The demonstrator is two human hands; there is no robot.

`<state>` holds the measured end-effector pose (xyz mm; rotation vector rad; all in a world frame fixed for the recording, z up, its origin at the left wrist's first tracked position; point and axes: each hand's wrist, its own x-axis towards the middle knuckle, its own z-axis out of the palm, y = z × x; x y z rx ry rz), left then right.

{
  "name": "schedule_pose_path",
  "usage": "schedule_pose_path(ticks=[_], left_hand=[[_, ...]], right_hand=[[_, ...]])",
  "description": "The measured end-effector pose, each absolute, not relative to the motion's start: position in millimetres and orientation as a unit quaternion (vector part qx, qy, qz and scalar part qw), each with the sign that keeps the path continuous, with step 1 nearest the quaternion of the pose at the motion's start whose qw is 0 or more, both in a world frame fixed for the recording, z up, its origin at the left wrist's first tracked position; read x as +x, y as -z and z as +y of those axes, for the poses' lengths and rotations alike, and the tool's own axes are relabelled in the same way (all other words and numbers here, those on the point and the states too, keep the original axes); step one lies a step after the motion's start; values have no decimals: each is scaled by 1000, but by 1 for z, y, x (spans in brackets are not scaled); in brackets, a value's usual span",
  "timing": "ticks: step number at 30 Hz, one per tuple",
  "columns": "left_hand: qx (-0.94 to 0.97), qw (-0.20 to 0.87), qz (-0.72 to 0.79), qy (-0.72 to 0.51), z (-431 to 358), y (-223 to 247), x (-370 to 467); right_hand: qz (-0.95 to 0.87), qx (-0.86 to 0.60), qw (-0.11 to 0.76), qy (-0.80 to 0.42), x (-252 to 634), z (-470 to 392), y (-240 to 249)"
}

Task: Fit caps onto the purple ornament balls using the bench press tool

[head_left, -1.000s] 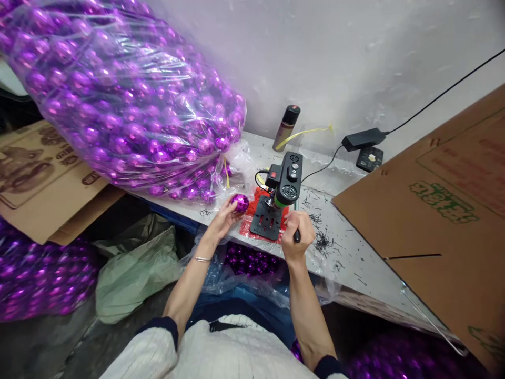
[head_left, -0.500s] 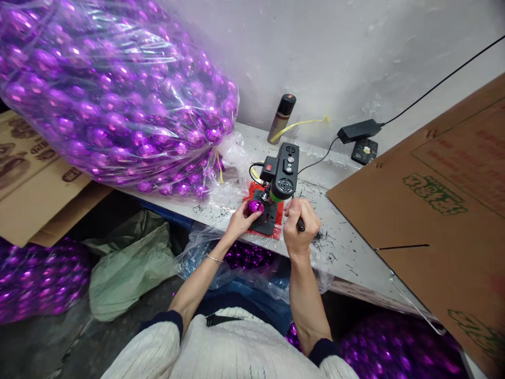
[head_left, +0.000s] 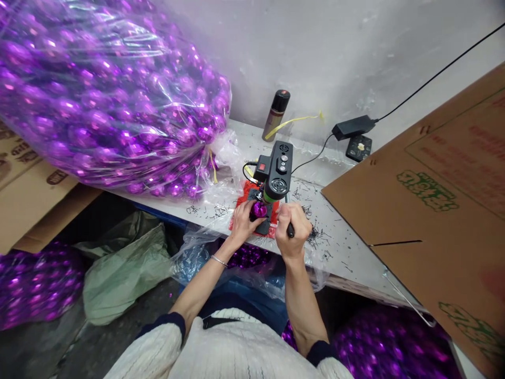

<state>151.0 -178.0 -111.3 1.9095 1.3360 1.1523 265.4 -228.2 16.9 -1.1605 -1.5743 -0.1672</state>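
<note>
A shiny purple faceted ball (head_left: 260, 209) sits beneath the head of a small black bench press (head_left: 281, 163), over its dark base plate. My left hand (head_left: 243, 222) has its thumb and fingers around the ball from the left and front. To the right of the machine, my right hand (head_left: 294, 227) is wrapped in a fist around a black lever handle (head_left: 291, 230), whose end pokes out below the fingers. Red sheeting (head_left: 241, 205) lies under the base plate. Where the ball meets the machine's lower tip is partly hidden by the head.
A big clear bag of purple balls (head_left: 118, 105) fills the left. Behind the machine stand a spray can (head_left: 276, 115) and a black power adapter (head_left: 353, 127). A cardboard box (head_left: 434, 210) flanks the right. Small black scraps (head_left: 315, 231) litter the white table (head_left: 339, 258).
My left hand has shifted the ball slightly right and under the machine head, its thumb now lower and in front. My right fist stays on the lever handle. The view has moved a little.
</note>
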Motion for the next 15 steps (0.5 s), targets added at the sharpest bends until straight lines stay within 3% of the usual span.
schedule_pose_path(ticks=[5, 15], left_hand=[[706, 328, 447, -440, -175, 118, 149], [705, 335, 439, -446, -175, 121, 148]], right_hand=[[-659, -490, 565, 79, 263, -230, -3], [-645, -460, 602, 104, 262, -226, 46]])
